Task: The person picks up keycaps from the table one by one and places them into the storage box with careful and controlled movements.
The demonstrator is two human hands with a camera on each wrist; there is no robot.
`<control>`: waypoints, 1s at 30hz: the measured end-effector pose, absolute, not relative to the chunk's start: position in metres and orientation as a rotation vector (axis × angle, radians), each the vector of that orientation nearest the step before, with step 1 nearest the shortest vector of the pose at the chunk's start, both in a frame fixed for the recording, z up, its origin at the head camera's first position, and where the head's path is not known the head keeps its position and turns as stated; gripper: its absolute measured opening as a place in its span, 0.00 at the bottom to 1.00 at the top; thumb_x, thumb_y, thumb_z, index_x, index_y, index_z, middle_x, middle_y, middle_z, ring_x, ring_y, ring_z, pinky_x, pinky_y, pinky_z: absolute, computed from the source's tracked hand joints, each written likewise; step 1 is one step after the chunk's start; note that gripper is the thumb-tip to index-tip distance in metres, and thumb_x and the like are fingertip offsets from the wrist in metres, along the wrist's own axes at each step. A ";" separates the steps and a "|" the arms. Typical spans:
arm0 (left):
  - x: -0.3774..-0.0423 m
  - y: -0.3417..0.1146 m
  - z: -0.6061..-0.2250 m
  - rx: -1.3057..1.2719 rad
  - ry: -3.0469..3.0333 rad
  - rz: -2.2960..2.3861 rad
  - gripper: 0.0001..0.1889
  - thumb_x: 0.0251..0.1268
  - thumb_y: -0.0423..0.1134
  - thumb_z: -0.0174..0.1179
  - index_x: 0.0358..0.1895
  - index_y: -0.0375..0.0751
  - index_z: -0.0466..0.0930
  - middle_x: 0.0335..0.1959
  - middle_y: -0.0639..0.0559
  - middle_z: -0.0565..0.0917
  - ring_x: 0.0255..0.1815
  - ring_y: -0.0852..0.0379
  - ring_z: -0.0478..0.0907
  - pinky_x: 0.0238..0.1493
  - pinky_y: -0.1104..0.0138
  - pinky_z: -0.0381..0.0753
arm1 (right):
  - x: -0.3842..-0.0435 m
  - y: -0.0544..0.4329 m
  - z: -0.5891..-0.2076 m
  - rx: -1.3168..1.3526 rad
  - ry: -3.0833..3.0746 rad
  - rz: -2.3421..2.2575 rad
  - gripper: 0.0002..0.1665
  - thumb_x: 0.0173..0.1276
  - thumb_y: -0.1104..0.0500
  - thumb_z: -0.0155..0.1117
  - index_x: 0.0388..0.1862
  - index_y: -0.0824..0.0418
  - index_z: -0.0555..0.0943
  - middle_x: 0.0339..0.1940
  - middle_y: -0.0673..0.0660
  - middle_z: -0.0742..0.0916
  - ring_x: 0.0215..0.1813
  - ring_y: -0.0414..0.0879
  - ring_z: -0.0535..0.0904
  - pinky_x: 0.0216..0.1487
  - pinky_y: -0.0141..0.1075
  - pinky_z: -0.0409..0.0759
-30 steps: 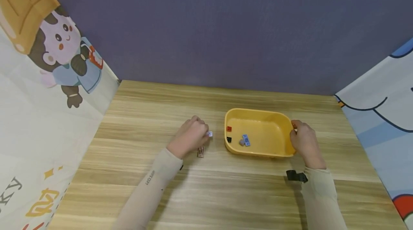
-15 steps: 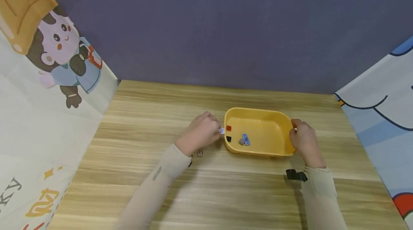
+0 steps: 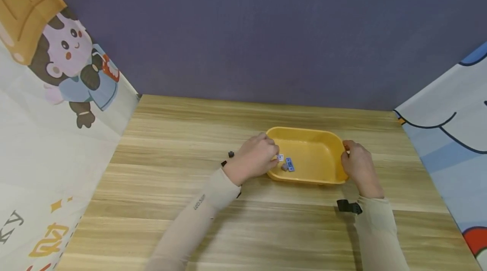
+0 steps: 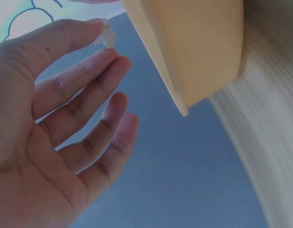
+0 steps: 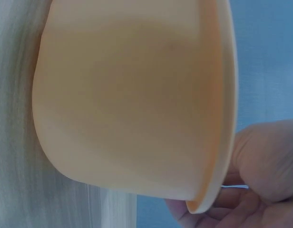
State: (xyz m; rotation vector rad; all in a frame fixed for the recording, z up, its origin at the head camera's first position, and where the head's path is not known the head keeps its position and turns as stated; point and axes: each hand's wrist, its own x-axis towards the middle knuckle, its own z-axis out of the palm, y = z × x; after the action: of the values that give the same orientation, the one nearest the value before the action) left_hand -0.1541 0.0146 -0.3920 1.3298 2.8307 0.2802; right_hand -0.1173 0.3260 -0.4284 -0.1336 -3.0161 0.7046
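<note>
A wooden table (image 3: 289,228) is lying beneath the left hand (image 3: 255,157) — pinching a small white block (image 3: 280,157) — and curled right hand (image 3: 359,167), gripping an oblong yellow plastic tub (image 3: 319,146).

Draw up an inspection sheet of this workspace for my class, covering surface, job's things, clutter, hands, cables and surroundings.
Surface: wood-grain table, bearing the yellow tray.
Job's things: yellow tray; inside it, a blue piece and a grey piece side by side; a white piece, held.
Clutter: small dark bits beside the left hand; cannot tell whether loose or wrist gear.
Hands: left hand pinches the white piece at the tray's left end; right hand grips its right rim.
Cables: nothing seen.
Surroundings: blue-grey panel behind; cartoon-printed sheets both sides.
</note>
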 end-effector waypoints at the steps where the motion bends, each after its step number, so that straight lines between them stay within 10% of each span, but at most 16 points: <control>1: -0.154 0.015 -0.392 1.336 2.829 0.278 0.12 0.67 0.49 0.66 0.45 0.45 0.88 0.46 0.53 0.86 0.47 0.53 0.77 0.49 0.63 0.78 | -0.117 0.326 -0.429 -0.133 -3.016 0.704 0.23 0.71 0.70 0.48 0.62 0.82 0.69 0.51 0.81 0.78 0.49 0.73 0.76 0.45 0.61 0.78; 30: -0.168 -0.062 -0.399 1.041 2.956 0.483 0.12 0.64 0.40 0.69 0.48 0.40 0.87 0.46 0.48 0.87 0.47 0.48 0.82 0.50 0.59 0.82 | -0.119 0.326 -0.429 -0.142 -3.022 0.690 0.22 0.72 0.71 0.49 0.62 0.82 0.69 0.52 0.81 0.78 0.50 0.73 0.76 0.46 0.62 0.77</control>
State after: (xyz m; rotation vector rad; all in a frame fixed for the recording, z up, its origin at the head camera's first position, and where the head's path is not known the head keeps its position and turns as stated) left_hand -0.1678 -0.0616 -0.3986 1.0412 2.9558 0.4833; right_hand -0.1187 0.3257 -0.4289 -0.1423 -3.0216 0.6898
